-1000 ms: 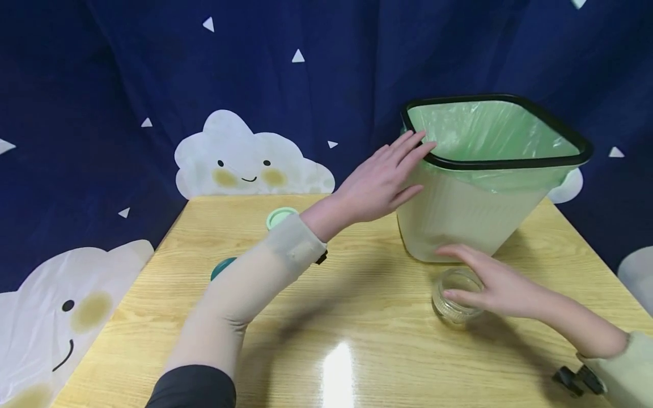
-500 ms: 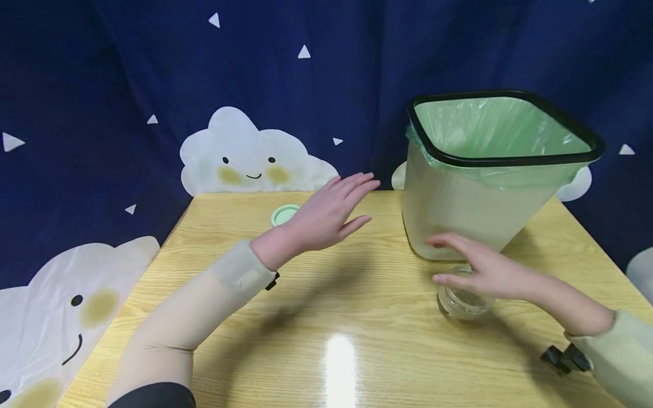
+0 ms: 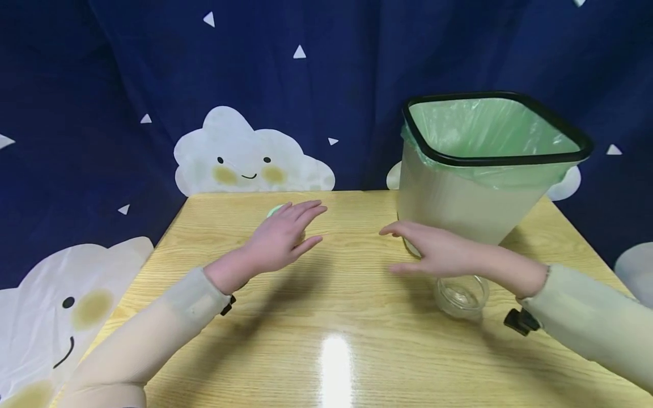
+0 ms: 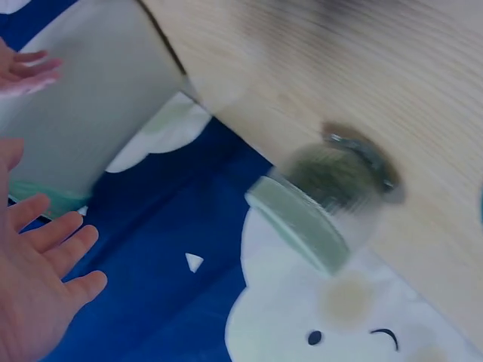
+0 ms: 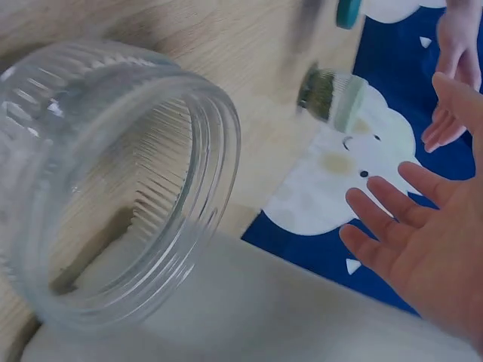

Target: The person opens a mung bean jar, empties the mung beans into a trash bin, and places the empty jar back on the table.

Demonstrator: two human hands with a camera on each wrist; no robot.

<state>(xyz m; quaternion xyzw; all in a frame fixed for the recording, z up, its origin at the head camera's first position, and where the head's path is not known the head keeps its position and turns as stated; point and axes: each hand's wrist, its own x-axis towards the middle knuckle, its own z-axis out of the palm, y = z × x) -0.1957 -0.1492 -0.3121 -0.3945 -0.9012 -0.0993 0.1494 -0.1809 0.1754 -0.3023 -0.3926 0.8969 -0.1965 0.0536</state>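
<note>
Both hands hang above the worktop [image 3: 398, 351] with nothing in them, fingers loosely spread and thumbs apart: the left hand [image 3: 278, 235] and the right hand [image 3: 439, 249], pointing inward across a gap. The open jar [image 3: 461, 304] stands under the right wrist, on its near side; the bin [image 3: 459, 198] rises just beyond that hand. The lidded jar [image 4: 324, 196] stands upright on the worktop, beyond the left hand.

To my eye the work turns on these 2 jars, and a slow, clean reach would suit it. I'd carry the right sleeve high, because the open jar sits close below and could be knocked. For the lidded jar, I'd set the left fingers round its far side and the thumb on the near side, gripping the glass rather than the lid, which may be loose.

Not everything is plain. In the head view the left hand hides nearly all of the lidded jar, bar a pale green sliver. The left wrist view shows it blurred, so I can't name its dark green filling. A teal thing [image 5: 348, 11] is cut off in both wrist views, and the bin's floor is out of sight.
</note>
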